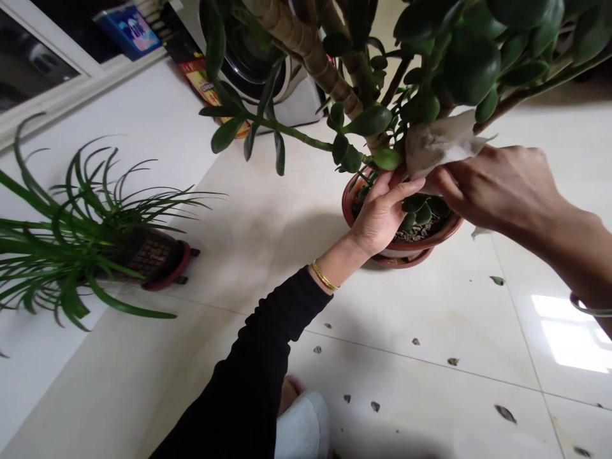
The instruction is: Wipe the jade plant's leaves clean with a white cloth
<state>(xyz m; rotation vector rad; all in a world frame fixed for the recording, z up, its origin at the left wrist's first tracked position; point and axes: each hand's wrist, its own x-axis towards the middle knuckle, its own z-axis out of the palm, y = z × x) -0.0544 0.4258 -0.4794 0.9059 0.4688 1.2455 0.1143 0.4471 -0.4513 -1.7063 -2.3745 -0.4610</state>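
A large jade plant [373, 121] with thick stems and glossy leaves grows from a reddish-brown pot [430, 239]. My right hand [502, 182] is closed on a crumpled white tissue [440, 143], which lies against leaves low on the plant. Beside it, my left hand [382, 213] reaches in among the lower leaves, just under a light green leaf [386, 159]. Its thumb points towards my right hand and its fingers are bent; what lies between them is hidden by tissue and foliage.
Several dry fallen leaves [505, 414] are scattered over the pale floor tiles [430, 312]. At the left, a long-leaved plant stands in a dark pot [148, 255] on a wheeled base. A blue box [129, 30] rests on a ledge at upper left.
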